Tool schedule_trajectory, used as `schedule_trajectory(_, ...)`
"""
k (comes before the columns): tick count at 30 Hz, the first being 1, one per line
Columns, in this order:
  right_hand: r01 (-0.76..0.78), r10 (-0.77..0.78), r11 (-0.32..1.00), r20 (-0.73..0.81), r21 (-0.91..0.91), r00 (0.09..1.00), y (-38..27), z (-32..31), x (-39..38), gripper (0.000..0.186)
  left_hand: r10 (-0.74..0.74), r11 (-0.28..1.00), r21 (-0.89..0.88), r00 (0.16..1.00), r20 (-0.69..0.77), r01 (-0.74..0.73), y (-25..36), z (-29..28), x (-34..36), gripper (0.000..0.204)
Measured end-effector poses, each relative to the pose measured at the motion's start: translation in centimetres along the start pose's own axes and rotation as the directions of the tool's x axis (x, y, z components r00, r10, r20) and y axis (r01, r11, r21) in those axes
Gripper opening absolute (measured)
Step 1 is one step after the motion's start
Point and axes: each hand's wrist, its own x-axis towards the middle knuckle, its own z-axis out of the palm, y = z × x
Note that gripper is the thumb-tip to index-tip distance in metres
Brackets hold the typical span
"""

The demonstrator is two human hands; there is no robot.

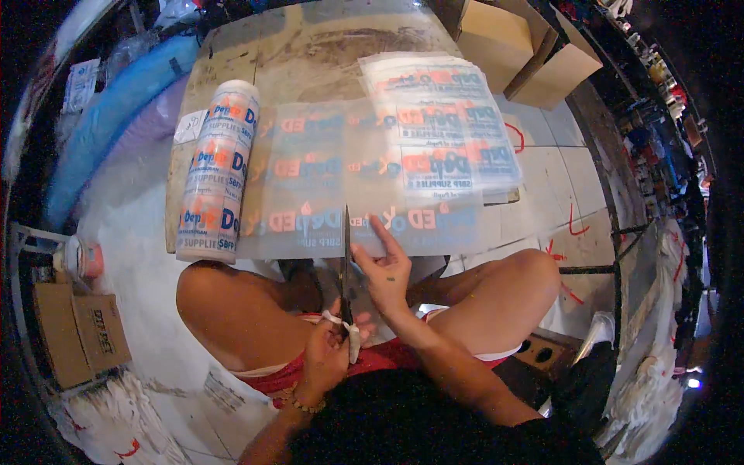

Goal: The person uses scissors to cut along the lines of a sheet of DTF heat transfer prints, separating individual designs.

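Observation:
My left hand (326,350), with a bead bracelet at the wrist, is closed round the pale-wrapped handles of a pair of scissors (346,267). The long dark blades point away from me and reach over the near edge of a translucent plastic sheet (310,190) printed in orange and blue. Just right of the blades, my right hand (385,275) has its index finger stretched over the sheet's near edge. Its lower fingers are partly hidden. A roll of the same printed plastic (216,170) lies at the left, and the sheet extends from beside it.
Several printed plastic pieces lie in a stack (438,116) at the far right of the low worn table (325,39). An open cardboard box (496,35) stands beyond. Another carton (81,333) is at the left. My crossed legs are close to the table's near edge.

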Motion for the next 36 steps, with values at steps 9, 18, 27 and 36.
schedule_trajectory(9, -0.118, 0.121, 0.992, 0.090, -0.041, 0.989, -0.7, -0.6, -0.2, 0.057, 0.127, 0.966, 0.222, 0.991, 0.032, -0.131, 1.6, 1.5, 1.0, 0.069)
schedule_trajectory(18, 0.046, -0.017, 0.982, 0.153, -0.184, 0.988, 2.2, -2.4, 0.2, 0.057, 0.082, 0.997, -0.004, 0.993, 0.084, -0.082, 3.1, 1.5, 4.2, 0.066)
schedule_trajectory(27, -0.391, 0.377, 0.920, 0.198, 0.037, 0.905, -1.5, -1.9, -0.3, 0.059, 0.152, 0.984, 0.086, 0.987, 0.047, -0.156, 4.2, 2.6, 5.6, 0.042)
schedule_trajectory(36, 0.086, -0.012, 0.957, 0.260, -0.277, 0.966, 1.9, -3.3, 0.0, 0.056, 0.227, 0.919, 0.319, 0.973, 0.049, -0.231, 5.9, 3.8, 8.3, 0.033)
